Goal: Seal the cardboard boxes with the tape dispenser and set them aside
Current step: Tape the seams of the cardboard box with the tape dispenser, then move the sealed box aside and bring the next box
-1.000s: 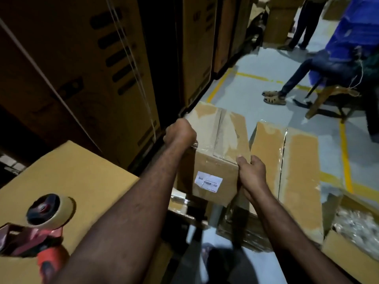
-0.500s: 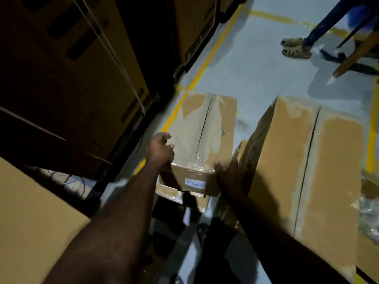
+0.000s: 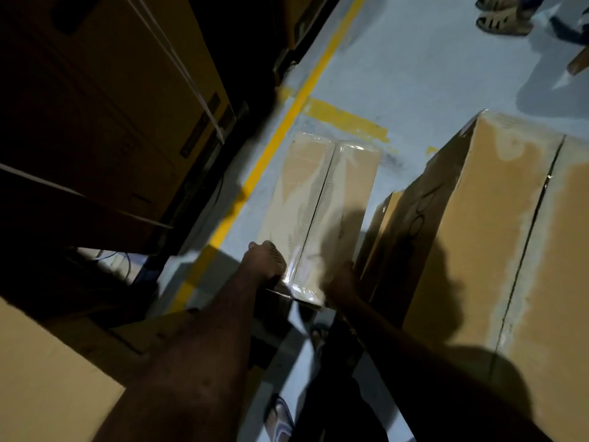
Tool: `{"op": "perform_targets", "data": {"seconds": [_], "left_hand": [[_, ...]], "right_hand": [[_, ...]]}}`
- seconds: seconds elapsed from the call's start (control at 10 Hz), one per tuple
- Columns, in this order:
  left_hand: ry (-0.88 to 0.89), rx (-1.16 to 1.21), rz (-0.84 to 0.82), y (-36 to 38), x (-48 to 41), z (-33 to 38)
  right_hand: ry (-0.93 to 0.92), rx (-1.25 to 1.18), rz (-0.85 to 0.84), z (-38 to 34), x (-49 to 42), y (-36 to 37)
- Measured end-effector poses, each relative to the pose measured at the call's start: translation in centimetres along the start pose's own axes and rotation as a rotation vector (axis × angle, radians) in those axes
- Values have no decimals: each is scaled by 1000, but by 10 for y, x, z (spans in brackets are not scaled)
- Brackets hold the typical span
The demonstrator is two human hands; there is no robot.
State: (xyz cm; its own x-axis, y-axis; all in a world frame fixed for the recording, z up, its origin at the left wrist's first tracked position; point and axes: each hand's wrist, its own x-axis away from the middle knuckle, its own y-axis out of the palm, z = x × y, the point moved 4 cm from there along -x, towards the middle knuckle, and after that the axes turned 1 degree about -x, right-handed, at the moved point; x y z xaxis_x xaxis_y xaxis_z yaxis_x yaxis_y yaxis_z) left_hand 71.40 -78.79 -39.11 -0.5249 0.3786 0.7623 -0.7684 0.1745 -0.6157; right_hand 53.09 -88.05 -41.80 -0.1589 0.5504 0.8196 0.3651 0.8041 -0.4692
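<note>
A small taped cardboard box (image 3: 322, 199) lies low over the grey floor, its top seam covered in clear tape. My left hand (image 3: 263, 261) grips its near left corner. My right hand (image 3: 341, 282) holds its near right edge, in shadow and blurred. The tape dispenser is out of view.
A larger taped box (image 3: 510, 237) stands right of the small one, almost touching it. Tall strapped cartons (image 3: 134, 100) fill the left side behind a yellow floor line (image 3: 280, 135). Another box top (image 3: 41, 378) is at bottom left. A person's sandalled feet (image 3: 500, 17) are at top right.
The small box went from chest height down to the floor beside the larger box, both hands still on it. My view tilted down, and the tape dispenser left the frame.
</note>
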Motion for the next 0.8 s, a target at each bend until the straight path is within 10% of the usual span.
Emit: {"op": "perform_targets", "data": {"seconds": [0.8], "left_hand": [[93,926,615,-74,231,-11]], "right_hand": [[-726,-70,-156,-122,236,-27]]}}
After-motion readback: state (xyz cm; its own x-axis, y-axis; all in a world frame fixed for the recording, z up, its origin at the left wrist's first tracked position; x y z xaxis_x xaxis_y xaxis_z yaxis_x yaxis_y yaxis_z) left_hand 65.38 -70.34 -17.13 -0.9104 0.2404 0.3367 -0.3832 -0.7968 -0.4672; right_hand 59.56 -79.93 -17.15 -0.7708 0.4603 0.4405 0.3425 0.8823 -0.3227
